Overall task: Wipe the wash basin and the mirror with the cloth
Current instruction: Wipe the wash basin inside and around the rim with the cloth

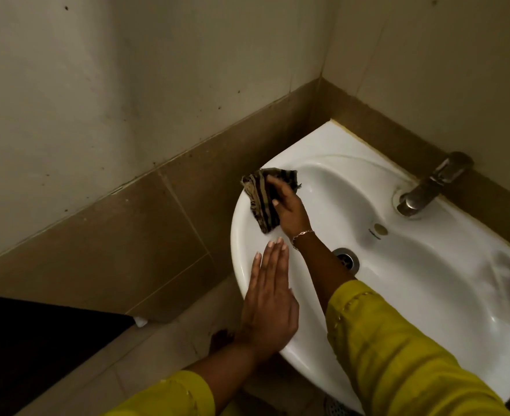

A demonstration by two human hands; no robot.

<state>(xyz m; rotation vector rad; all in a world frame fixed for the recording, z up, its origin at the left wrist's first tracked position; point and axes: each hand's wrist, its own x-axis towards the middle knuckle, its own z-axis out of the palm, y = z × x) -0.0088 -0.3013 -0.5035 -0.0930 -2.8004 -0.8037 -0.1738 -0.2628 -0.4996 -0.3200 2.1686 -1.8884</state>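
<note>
Two hands on wash basin point(445, 295) rim (logo unreadable): right hand point(289, 208) on cloth point(261, 202).

The place was a small bathroom or washroom, dimly lit. A white ceramic wash basin point(427, 280) was fixed into a corner, with a metal tap point(427, 187) mounted at its back edge and a round drain point(347, 259) set in the bowl, to the right of the fingers point(273, 250) laid flat on the rim. The walls point(127, 85) were faced with pale tiles above a band of brown tiles point(127, 229), and the floor point(145, 364) below was tiled too.
</note>
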